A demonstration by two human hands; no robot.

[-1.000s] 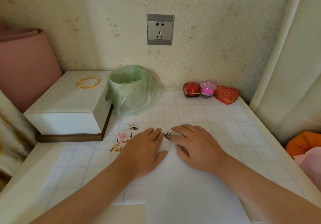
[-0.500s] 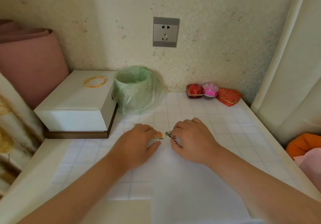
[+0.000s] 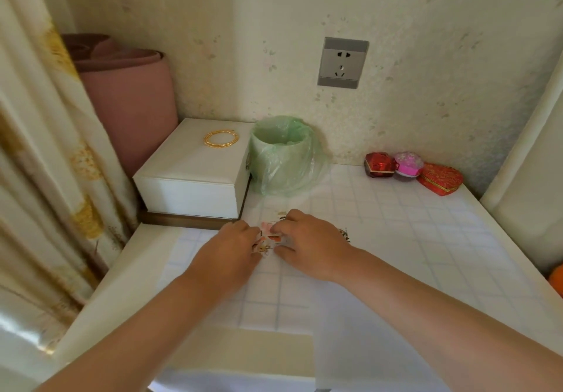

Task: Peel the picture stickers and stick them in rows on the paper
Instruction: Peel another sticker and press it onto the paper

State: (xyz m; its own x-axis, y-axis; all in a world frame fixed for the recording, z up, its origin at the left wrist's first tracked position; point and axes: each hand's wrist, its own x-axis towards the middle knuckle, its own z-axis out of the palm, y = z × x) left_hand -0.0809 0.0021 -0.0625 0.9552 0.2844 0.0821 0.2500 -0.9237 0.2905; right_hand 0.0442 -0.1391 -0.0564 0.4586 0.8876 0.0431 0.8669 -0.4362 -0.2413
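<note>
Pinching the picture stickers (image 3: 268, 241) are the left hand (image 3: 231, 248) and right hand (image 3: 307, 244). A fast pull could rip one.

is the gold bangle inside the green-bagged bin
No, the gold bangle lies on the lid of the white box, left of the green-bagged bin.

At centre the picture stickers (image 3: 268, 238) show only as a blurred sliver between the left hand (image 3: 231, 248) and right hand (image 3: 307, 239) — designs unreadable. Another sticker (image 3: 344, 235) peeks out, half-hidden, past the right wrist. The right edge cuts an orange thing (image 3: 557, 279); the bottom edge cuts the paper (image 3: 365, 346).
</note>
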